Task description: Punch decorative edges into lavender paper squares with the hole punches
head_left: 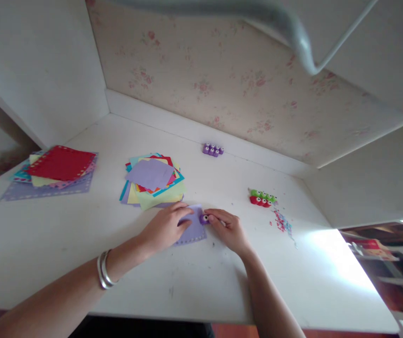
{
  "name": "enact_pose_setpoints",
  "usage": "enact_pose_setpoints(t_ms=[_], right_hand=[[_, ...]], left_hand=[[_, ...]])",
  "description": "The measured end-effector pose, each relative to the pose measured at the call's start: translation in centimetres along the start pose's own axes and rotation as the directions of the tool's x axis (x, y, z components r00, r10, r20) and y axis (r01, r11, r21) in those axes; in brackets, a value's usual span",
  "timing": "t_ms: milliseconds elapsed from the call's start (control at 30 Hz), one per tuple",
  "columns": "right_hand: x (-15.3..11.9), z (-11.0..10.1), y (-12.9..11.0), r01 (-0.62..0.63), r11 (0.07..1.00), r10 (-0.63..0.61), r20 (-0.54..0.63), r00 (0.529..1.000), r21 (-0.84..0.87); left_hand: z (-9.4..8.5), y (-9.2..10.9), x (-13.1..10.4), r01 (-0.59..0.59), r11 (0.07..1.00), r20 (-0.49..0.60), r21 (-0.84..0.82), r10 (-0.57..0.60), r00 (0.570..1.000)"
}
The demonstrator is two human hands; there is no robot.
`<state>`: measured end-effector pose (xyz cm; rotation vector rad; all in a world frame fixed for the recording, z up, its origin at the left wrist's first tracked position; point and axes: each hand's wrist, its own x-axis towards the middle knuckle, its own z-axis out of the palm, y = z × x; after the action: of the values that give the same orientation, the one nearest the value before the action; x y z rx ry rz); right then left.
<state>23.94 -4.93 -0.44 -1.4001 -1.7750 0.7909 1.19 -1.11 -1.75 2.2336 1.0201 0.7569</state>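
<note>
A sheet of light purple paper point(193, 226) lies on the table in front of me, with a row of small punched holes along its lower edge. My left hand point(168, 224) holds the sheet from the left, its thumb and fingers on the paper. At the sheet's right edge sits a small purple paper punch point(204, 218) with a round white button that has a dark centre. My right hand point(227, 230) grips this punch between thumb and fingers. The paper's edge inside the punch is hidden.
Left of centre lies a pile of coloured paper point(150, 173). Farther left are hole-edged sheets, a red sheet point(62, 163) on top. Purple punches point(213, 149) stand near the wall; green and red punches point(262, 198) stand right, beside punched-out bits point(282, 222). A grey tube point(303, 42) crosses overhead.
</note>
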Motion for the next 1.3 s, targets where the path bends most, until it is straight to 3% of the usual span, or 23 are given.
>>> enact_pose_setpoints(t_ms=[167, 267, 500, 933, 1300], right_hand=[[0.2, -0.1, 0.3, -0.037, 0.999, 0.037, -0.006, 0.999, -0.017], [0.4, 0.0, 0.1, -0.039, 0.999, 0.039, 0.011, 0.999, 0.007], [0.8, 0.2, 0.1, -0.046, 0.998, 0.044, 0.044, 0.998, 0.046], [0.6, 0.2, -0.2, -0.065, 0.995, 0.059, 0.078, 0.995, 0.079], [0.4, 0.3, 0.1, -0.223, 0.966, 0.209, 0.115, 0.971, 0.132]], left_hand=[[-0.8, 0.9, -0.4, -0.037, 0.963, -0.088, 0.268, 0.063, 0.994], [-1.4, 1.8, -0.7, -0.05, 0.93, -0.087, 0.363, 0.088, 0.992], [-0.4, 2.3, -1.5, -0.071, 0.935, 0.013, 0.347, 0.071, 0.997], [0.1, 1.6, -1.5, -0.071, 0.948, 0.004, 0.309, 0.073, 0.997], [0.1, 1.8, -1.4, -0.074, 0.952, 0.017, 0.296, 0.072, 0.997]])
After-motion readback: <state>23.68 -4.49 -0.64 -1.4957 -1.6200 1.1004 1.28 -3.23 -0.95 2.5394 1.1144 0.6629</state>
